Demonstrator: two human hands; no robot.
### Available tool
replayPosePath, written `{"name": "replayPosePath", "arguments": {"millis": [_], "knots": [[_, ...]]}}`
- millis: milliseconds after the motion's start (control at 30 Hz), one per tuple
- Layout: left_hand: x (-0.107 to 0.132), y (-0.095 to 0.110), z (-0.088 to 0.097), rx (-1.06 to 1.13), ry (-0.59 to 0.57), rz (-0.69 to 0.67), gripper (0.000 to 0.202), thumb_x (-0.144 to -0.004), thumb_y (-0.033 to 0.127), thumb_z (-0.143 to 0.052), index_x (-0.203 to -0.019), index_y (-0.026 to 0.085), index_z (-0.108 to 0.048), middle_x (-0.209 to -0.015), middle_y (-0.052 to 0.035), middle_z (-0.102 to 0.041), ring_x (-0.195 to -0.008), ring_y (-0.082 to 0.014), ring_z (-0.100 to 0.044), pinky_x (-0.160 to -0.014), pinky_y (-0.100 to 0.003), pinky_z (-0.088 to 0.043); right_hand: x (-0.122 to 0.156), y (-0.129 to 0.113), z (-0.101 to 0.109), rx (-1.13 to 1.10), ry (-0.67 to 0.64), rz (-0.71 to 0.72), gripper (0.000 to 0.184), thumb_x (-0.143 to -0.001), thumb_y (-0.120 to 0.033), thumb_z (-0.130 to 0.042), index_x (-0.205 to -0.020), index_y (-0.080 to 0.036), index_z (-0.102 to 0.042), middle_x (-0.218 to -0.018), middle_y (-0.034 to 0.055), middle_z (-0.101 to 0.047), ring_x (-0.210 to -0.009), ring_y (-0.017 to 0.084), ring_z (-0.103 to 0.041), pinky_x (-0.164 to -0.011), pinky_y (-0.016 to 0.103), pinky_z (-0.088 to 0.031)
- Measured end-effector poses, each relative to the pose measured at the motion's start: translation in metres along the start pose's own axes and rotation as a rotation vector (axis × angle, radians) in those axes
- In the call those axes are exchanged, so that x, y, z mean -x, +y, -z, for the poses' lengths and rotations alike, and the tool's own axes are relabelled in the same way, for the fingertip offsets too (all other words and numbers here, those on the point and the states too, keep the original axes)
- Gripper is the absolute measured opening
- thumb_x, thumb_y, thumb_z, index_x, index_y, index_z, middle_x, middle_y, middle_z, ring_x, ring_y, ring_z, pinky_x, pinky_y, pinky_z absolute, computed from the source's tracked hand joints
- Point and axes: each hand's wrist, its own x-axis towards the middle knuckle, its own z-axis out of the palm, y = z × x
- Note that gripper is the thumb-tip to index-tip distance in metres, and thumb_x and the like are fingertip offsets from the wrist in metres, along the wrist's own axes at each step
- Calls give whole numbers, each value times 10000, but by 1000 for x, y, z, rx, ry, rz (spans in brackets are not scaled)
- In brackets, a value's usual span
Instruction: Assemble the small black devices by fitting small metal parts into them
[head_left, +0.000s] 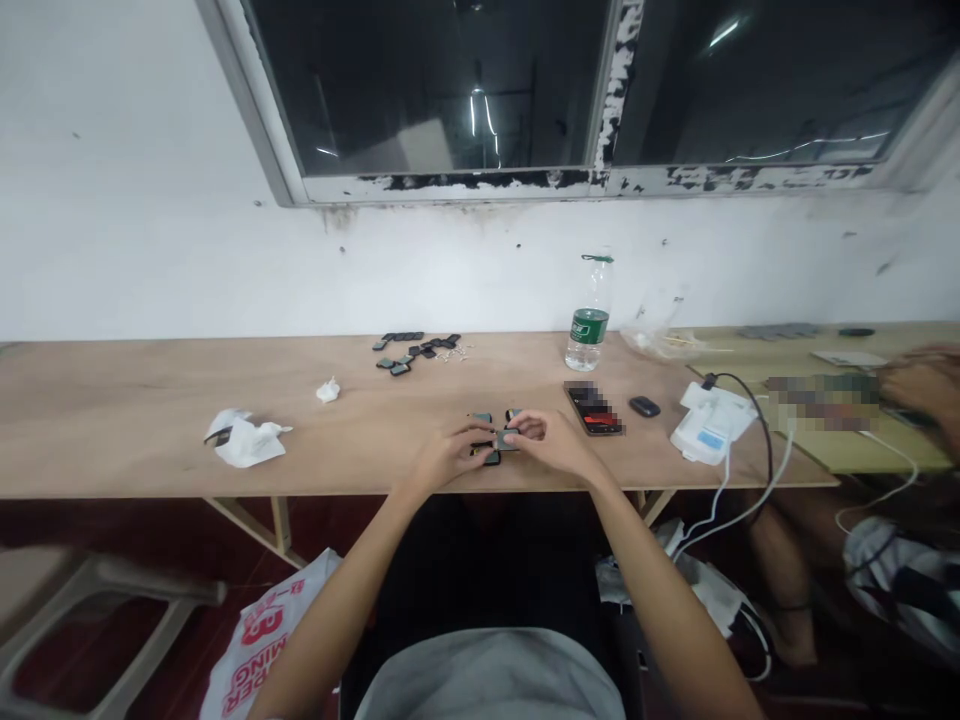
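Near the front edge of the wooden table, a small flat grey rectangular piece (508, 440) is between my two hands. My right hand (553, 442) pinches it with thumb and fingers from the right. Closed in from the left, my left hand (450, 452) has its fingertips and thumb at the piece's left edge. Similar dark-edged pieces lie close around: one (482, 417) behind the left fingertips, one (513, 413) partly covered by the right fingers, and one black piece (491, 458) below the left thumb. Fine details of these pieces are too small to make out.
Several more black-and-grey pieces (427, 348) lie at the back beside small white bits (454, 354). A water bottle (587, 325), phone (594, 408), dark oval object (644, 406) and white power strip (712, 425) with cables stand right. Crumpled tissue (251, 440) lies left. Another person's arm (926, 385) shows far right.
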Motion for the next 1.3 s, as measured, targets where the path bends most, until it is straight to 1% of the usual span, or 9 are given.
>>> {"name": "replayPosePath", "arguments": {"millis": [133, 267, 400, 600, 833, 933, 1033, 1133, 1300], "knots": [[1, -2, 2, -8, -27, -47, 168, -962, 272, -607, -1063, 205, -724, -1151, -94, -729, -1072, -210, -703, -937, -340, -589, 0, 1, -1, -15, -7, -1, 297, -786, -425, -759, -948, -179, -722, -849, 62, -751, -796, 204, -706, -717, 300, -556], [4, -6, 1, -68, -77, -92, 206, -971, 282, -600, -1121, 204, -717, -1174, -97, -724, -1082, -218, -703, -940, -347, -592, 1, -1, -1, -21, -22, -2, 307, -788, -429, -758, -946, -170, -717, -854, 66, -750, -806, 203, -705, -737, 306, -554], [7, -11, -1, -110, -29, -151, 219, -969, 280, -605, -1134, 192, -719, -1147, -99, -736, -1023, -209, -723, -910, -322, -603, 1, -1, -1, -34, -36, -5, 333, -784, -453, -759, -940, -162, -715, -844, 68, -742, -791, 199, -696, -719, 302, -548], [9, -12, -1, -71, -72, -84, 252, -991, 315, -565, -1143, 213, -737, -1171, -99, -735, -1057, -223, -719, -952, -351, -598, 0, -1, -1, -57, -37, -40, 344, -778, -464, -760, -927, -158, -706, -825, 69, -730, -758, 194, -692, -665, 288, -542], [6, -9, 2, -90, -123, -46, 297, -979, 382, -585, -1174, 212, -732, -1218, -106, -718, -1096, -251, -706, -983, -397, -590, -1, 3, 0, -60, -38, -54, 323, -780, -445, -760, -919, -160, -698, -842, 72, -734, -804, 203, -708, -693, 287, -552], [5, -8, 1, -90, -116, -48, 299, -981, 384, -579, -1179, 218, -729, -1224, -99, -717, -1094, -255, -708, -978, -397, -593, -2, 7, 0, -69, -44, -60, 321, -780, -438, -760, -922, -159, -691, -830, 68, -730, -787, 199, -706, -673, 280, -550], [5, -8, 2, -103, -69, -57, 284, -1009, 345, -535, -1184, 216, -718, -1192, -82, -734, -1075, -227, -716, -965, -367, -597, -3, 11, -1, -85, -44, -64, 335, -784, -450, -756, -933, -157, -689, -835, 68, -730, -770, 195, -704, -666, 282, -558], [7, -13, 6, -112, 4, -6, 279, -1012, 343, -527, -1175, 213, -712, -1157, -68, -749, -1062, -208, -719, -959, -352, -599, -4, 15, -1, -70, -20, -91, 343, -774, -455, -763, -924, -155, -691, -810, 64, -727, -745, 193, -700, -664, 293, -573], [16, -34, 27, -129, 67, 227, 315, -980, 438, -547, -1094, 208, -729, -1125, -61, -761, -964, -220, -745, -894, -346, -619, -7, 32, 6, 6, -3, -156, 300, -774, -419, -761, -900, -159, -683, -749, 54, -724, -696, 196, -697, -630, 294, -566]]}}
